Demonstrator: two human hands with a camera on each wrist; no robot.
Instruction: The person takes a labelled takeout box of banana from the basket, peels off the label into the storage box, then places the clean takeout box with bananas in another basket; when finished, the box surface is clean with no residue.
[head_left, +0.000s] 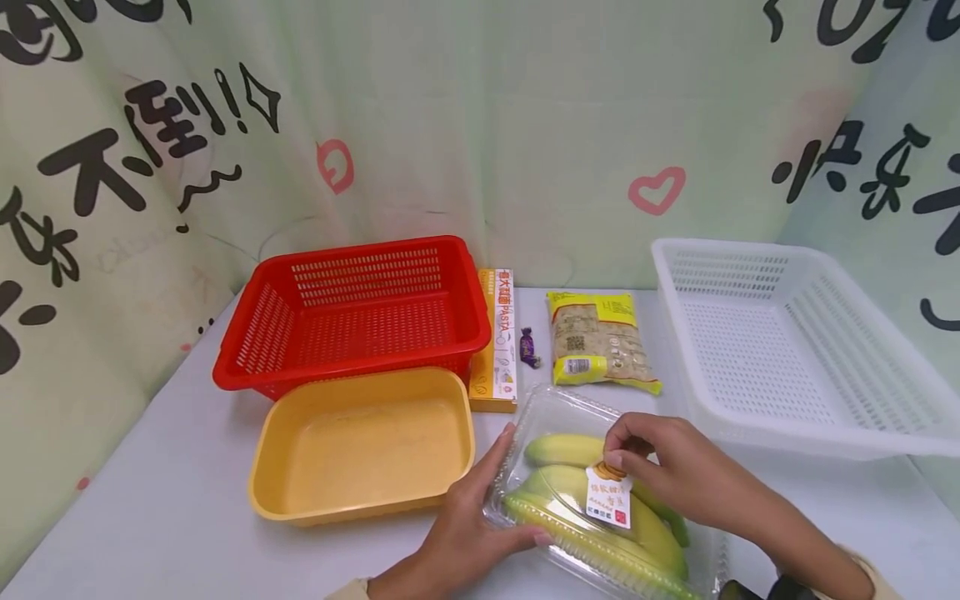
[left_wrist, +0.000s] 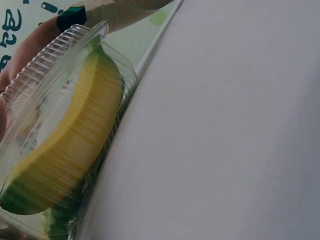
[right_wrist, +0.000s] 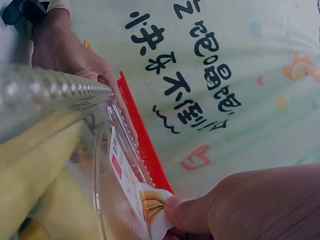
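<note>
A clear plastic clamshell box with green-tipped yellow bananas inside stands at the front of the table, its lid down. My left hand grips the box's left side, thumb along the front edge and fingers along the far side. With thumb and forefinger, my right hand pinches the upper end of a white label sticker on the lid. In the right wrist view the sticker's pinched end is lifted off the plastic, while its lower part lies against the lid. The left wrist view shows one banana through the box wall.
Behind the left hand are a yellow basin and a red basket. Further along stand a pasta box, a purple-wrapped candy and a yellow-and-clear packet. A large white basket is at the right.
</note>
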